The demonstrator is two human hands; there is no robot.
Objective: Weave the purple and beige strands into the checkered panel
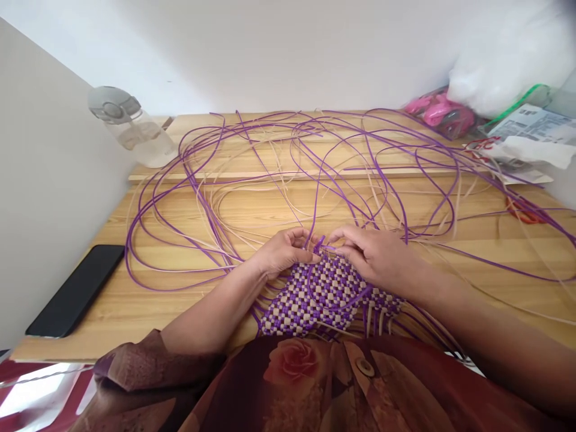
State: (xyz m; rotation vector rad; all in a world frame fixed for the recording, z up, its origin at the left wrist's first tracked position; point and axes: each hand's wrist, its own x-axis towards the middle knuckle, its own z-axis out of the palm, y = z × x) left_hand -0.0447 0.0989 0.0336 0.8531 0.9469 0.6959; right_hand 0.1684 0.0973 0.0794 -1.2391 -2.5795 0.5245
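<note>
A woven piece (326, 291) in purple, dark and cream checks lies at the table's front edge, against my clothing. At its far edge my left hand (288, 252) is closed, thumb and fingers pinching the weave beside an upright purple strand. My right hand (366, 252) is closed too, its thumb and fingertips pinching a purple strand (330, 247) just right of the left fingertips. A loose purple loop (315, 294) curves over the face of the weave. Long purple and cream strands (319, 186) fan out from it across the table. Parts of the fingertips are hidden.
A black phone (76, 291) lies at left. Behind it stands a clear bottle with a grey lid (135, 129). At the right are orange-handled scissors (524, 211), a pink item in plastic (438, 111), papers (535, 126) and a white bag (499, 72). A raised ledge (171, 174) crosses the table.
</note>
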